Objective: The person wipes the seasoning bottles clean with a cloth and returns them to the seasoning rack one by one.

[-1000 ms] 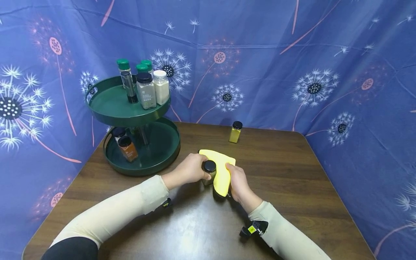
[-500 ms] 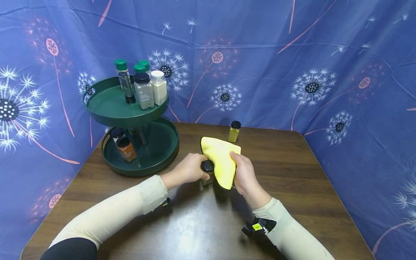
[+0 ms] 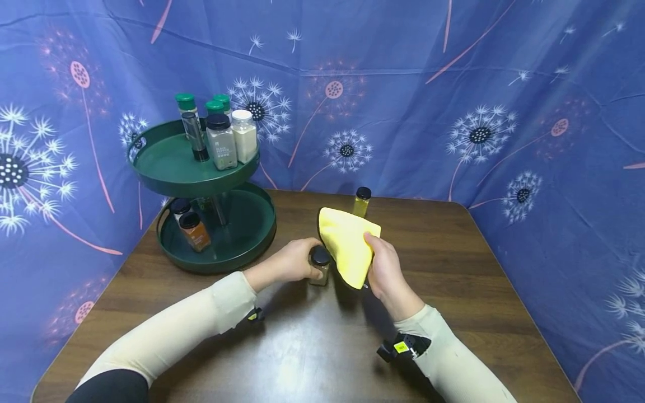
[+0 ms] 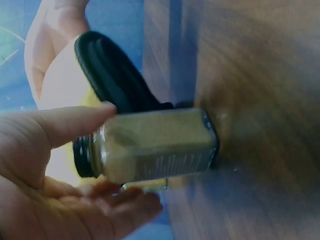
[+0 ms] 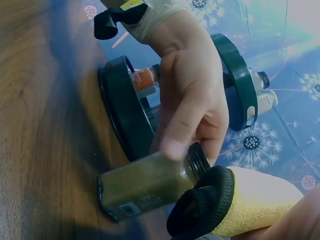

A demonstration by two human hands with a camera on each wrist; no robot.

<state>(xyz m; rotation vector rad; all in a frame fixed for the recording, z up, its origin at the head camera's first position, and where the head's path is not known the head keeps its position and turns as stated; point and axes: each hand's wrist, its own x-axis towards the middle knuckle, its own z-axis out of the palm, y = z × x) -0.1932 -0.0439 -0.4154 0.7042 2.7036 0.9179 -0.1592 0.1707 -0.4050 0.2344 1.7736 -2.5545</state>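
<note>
My left hand (image 3: 297,262) grips a square spice jar (image 3: 319,273) near its black lid, thumb on one side and fingers on the other. Brownish powder fills this jar, which is upright at the tabletop; the left wrist view shows the jar (image 4: 160,145) from the side. Just to its right, my right hand (image 3: 387,271) holds a folded yellow cloth (image 3: 347,240) with dark edging, pinched between thumb and fingers. In the right wrist view, the cloth's black edge (image 5: 222,200) lies close beside the jar's lid; whether they touch I cannot tell.
A green two-tier round rack (image 3: 194,182) stands at the left. Its upper tier carries several bottles and jars, among them a white-lidded jar (image 3: 244,137). An orange-brown jar (image 3: 195,232) sits below. Behind the cloth stands a yellow jar (image 3: 361,202), near the table's (image 3: 428,252) back edge.
My right hand has drawn the yellow cloth up and to the right, off the jar, and the cloth looks more spread. My left hand keeps its grip on the jar, almost in place.
</note>
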